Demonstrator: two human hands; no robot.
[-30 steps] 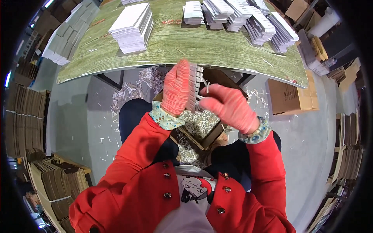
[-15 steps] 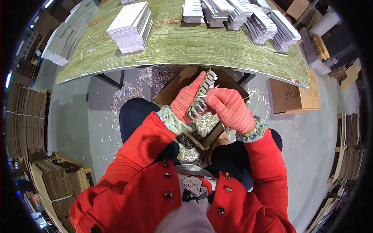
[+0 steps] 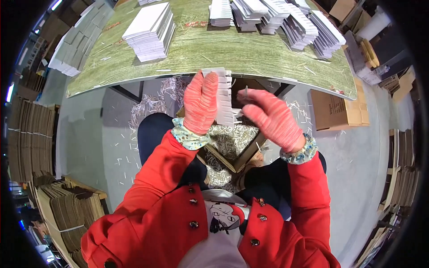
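Note:
My left hand (image 3: 201, 105), in a pink knitted glove, grips a stack of white die-cut card (image 3: 224, 100). The stack stands above a cardboard box, its notched edge turned toward my right hand. Just to the right, apart from that edge, is my right hand (image 3: 272, 118) in a matching glove, thumb and fingers spread. A small pale scrap (image 3: 245, 91) shows at its fingertips; whether it is gripped I cannot make out. Below, the open box (image 3: 248, 157) between my knees holds many thin paper scraps (image 3: 234, 139).
A green wood-grain table (image 3: 201, 49) stands ahead, carrying a white card stack (image 3: 151, 33) and several notched stacks (image 3: 299, 31). Paper trimmings (image 3: 147, 102) litter the floor. A closed carton (image 3: 333, 110) sits at the right; bundled flat cardboard (image 3: 31, 134) stands at the left.
My hands have drawn apart; the right has moved right and down, off the stack. The left has turned the stack so its white face shows.

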